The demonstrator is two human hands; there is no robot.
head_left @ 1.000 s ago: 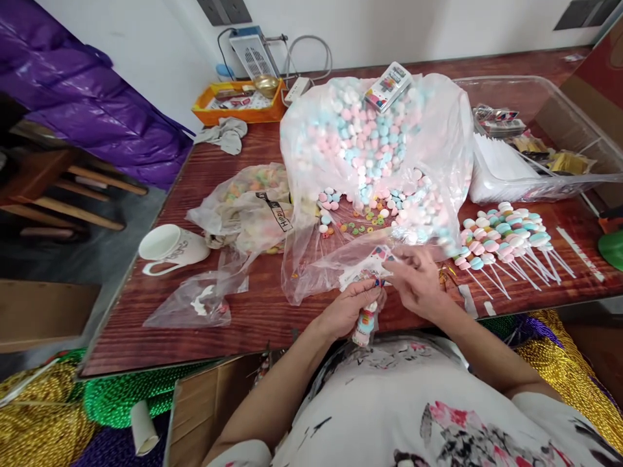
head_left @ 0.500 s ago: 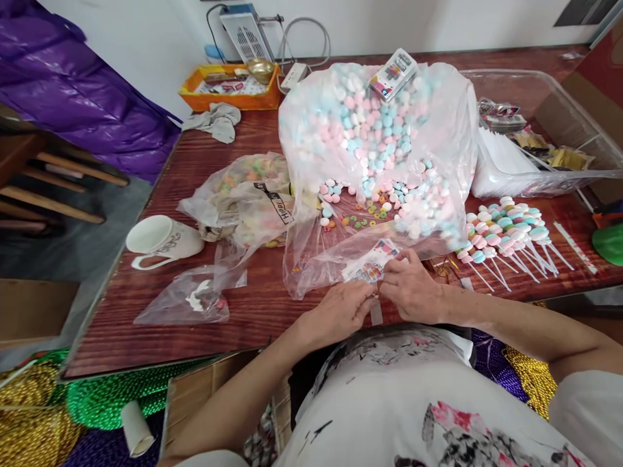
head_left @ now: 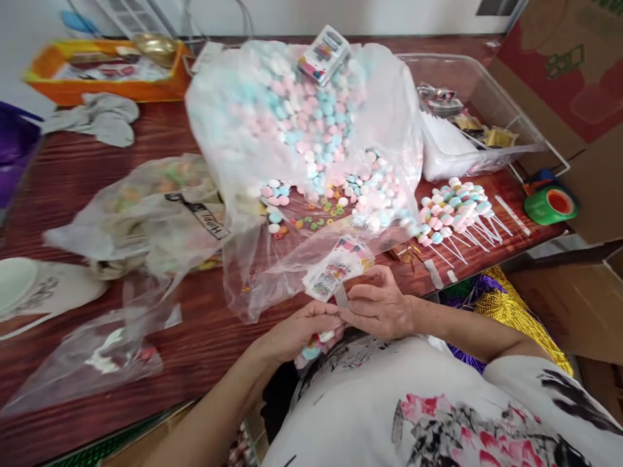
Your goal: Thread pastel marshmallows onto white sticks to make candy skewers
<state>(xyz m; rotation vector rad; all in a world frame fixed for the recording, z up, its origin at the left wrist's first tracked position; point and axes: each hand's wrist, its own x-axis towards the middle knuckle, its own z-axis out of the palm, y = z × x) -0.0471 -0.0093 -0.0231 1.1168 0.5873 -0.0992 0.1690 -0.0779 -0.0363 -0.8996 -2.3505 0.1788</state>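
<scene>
My left hand (head_left: 306,327) is closed around pink, white and blue candies (head_left: 311,350), which poke out below its fingers near my shirt. Fingertips of my right hand (head_left: 379,301) meet those of the left, pinched together. A narrow, see-through strip like tape (head_left: 341,296) sticks up between the two hands. Right behind them a fanned stack of printed cards (head_left: 335,267) lies on the edge of a large clear bag (head_left: 257,279). Loose pastel candies (head_left: 331,130) fill that bag, with small ring-shaped ones at its mouth.
Candy sticks (head_left: 455,211) lie in a pile to the right, beside a green tape roll (head_left: 549,204) and a clear plastic bin (head_left: 487,159). At left are a white mug (head_left: 53,288), another plastic bag (head_left: 160,207) and an orange tray (head_left: 107,91). Tape pieces (head_left: 433,274) hang by the table edge.
The view has swung right, so the table's things sit further left. Both hands have come off the printed cards, closer to my body. Candies now show under my left hand.
</scene>
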